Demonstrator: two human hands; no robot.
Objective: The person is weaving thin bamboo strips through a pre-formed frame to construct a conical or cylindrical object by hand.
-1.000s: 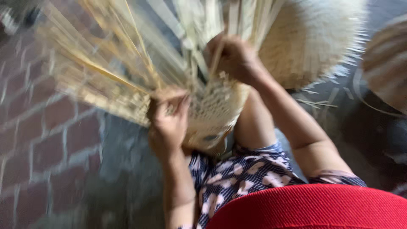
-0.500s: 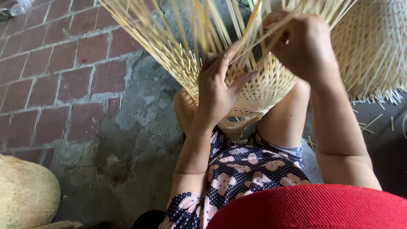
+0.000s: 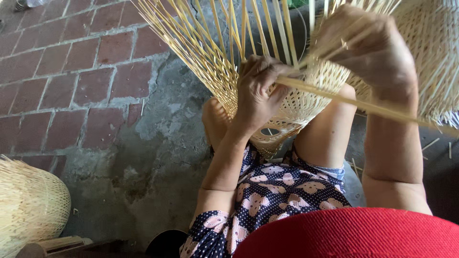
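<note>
item: half-woven basket [image 3: 306, 102], pale bamboo, on person's lap betw. knees, loose stakes fanning up.
left hand [image 3: 260, 93]: closed on woven wall, fingers pinching a strip [image 3: 344, 99].
right hand [image 3: 373, 52]: clenched round upper stakes [image 3: 205, 52].
handling: prob. light; woven part springy but firm, free strips thin, whippy, likely to snap or splinter.
grip pt: woven wall/rim, not loose ends.
nearby: finished basket [image 3: 28, 205] lower left, brick floor [image 3: 71, 86].

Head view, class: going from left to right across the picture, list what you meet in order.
Finished basket → brick floor → left hand → right hand.
</note>
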